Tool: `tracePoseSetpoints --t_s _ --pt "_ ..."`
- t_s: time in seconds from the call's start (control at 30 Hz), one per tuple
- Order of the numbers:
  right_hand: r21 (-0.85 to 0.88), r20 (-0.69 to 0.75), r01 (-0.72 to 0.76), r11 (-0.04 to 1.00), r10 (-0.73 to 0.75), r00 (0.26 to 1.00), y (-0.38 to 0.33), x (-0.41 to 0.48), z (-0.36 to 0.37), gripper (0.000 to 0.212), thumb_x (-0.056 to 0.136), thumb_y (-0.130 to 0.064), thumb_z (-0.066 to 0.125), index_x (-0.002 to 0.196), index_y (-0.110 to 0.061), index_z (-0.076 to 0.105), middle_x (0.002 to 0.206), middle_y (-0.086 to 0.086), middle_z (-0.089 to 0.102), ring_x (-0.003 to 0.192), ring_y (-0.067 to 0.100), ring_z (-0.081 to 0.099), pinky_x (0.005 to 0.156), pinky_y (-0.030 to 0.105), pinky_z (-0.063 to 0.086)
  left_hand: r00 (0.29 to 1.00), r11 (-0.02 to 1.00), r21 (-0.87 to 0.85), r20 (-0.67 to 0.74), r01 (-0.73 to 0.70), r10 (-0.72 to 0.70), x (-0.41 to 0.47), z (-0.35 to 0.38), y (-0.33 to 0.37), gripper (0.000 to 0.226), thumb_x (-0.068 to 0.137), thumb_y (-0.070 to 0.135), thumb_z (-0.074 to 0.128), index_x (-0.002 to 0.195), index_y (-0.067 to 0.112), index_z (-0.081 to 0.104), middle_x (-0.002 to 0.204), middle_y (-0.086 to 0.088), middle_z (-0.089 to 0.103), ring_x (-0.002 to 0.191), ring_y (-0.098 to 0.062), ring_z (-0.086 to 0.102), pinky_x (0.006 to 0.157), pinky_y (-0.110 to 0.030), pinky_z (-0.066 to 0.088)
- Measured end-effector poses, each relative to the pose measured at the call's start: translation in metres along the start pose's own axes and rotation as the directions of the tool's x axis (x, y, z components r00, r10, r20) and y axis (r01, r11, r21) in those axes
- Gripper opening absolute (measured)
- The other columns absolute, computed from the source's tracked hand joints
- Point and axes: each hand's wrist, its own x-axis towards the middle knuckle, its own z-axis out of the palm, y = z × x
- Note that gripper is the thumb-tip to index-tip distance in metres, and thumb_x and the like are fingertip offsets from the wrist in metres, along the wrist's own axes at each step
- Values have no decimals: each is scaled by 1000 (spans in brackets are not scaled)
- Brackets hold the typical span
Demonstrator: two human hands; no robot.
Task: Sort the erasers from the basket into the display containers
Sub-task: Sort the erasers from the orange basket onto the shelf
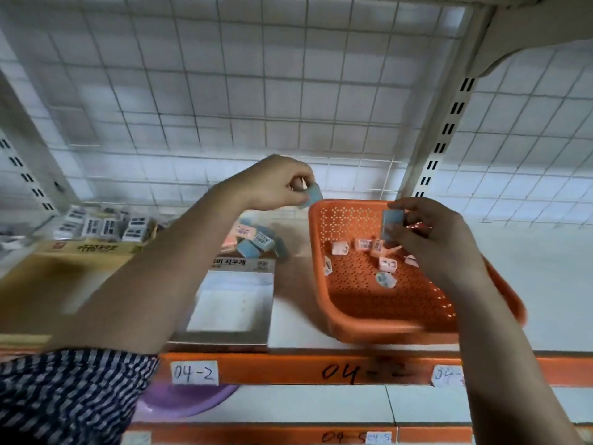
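White shelf [529, 284] with a wire-grid back carries our orange basket [369, 329] of pink erasers [387, 264]. Our left hand [272, 184] pinches a blue eraser [313, 194] above the basket's left rim, near the display box [231, 303]. Our right hand [439, 239] pinches a second blue eraser [392, 224] over the basket.

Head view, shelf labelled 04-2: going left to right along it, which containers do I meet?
Yellow display box → grey display box, with blue and pink erasers at its back → orange basket with loose erasers inside.
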Motion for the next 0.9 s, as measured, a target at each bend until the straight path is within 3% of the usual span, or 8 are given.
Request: tracePoseSetpoints --t_s 0.07,0.2,0.33,0.43,0.57,0.67,0.8,0.9 --pt "24 23 18 1000 -18 1000 -11 1 17 30 88 -4 68 95 -33 61 93 13 66 64 14 72 66 47 59 992 992 -16 15 122 -121 -17 -19 -30 14 89 14 64 103 17 67 82 7 64 69 -4 59 67 -25 46" --pt "42 37 51 998 -53 998 -33 3 51 26 86 -5 69 95 -30 64 92 11 65 61 13 71 56 30 54 934 942 39 117 335 -337 -45 -37 -90 14 88 14 66 102 14 66 78 3 69 70 -8 64 59 -23 42" --pt "39 30 70 997 -71 997 -51 7 82 28 85 -8 71 91 -35 64 90 8 65 62 17 70 63 47 57 883 897 26 170 440 -438 -58 -28 -129 19 87 15 71 104 12 67 82 5 66 69 -8 66 58 -20 46" --pt "38 30 76 996 -77 997 -63 6 100 26 86 -8 71 91 -33 64 88 8 64 64 16 70 67 50 57 886 903 47 177 427 -429 -58 -22 -140 20 86 14 70 107 11 68 72 8 64 62 -6 61 56 -20 44" --pt "13 23 58 998 -58 998 -74 5 115 26 86 -8 70 92 -33 64 86 5 64 64 15 71 65 44 59 888 925 43 267 376 -374 -56 -19 -147 20 86 15 68 105 18 68 79 -3 72 63 -8 62 57 -20 44" --pt "-6 14 36 999 -36 999 -77 6 124 22 87 -7 69 99 -26 65 93 12 63 64 13 71 62 39 58 888 933 -15 310 361 -339 -55 -19 -149 20 83 18 73 103 20 70 72 0 70 59 -8 60 57 -20 46" --pt "-57 45 31 998 -29 999 -79 10 138 20 86 -9 71 100 -23 66 85 8 64 63 14 70 65 46 58 909 951 25 288 307 -301 -56 -15 -149 18 83 36 75 96 24 74 76 5 70 67 -8 59 58 -21 42" --pt "-99 72 39 994 -32 997 -78 17 152 16 83 -11 73 91 -22 65 67 2 63 56 11 61 61 36 52 928 955 86 226 285 -297 -59 -16 -148 23 82 37 74 99 21 74 87 7 67 85 -12 60 69 -25 44"
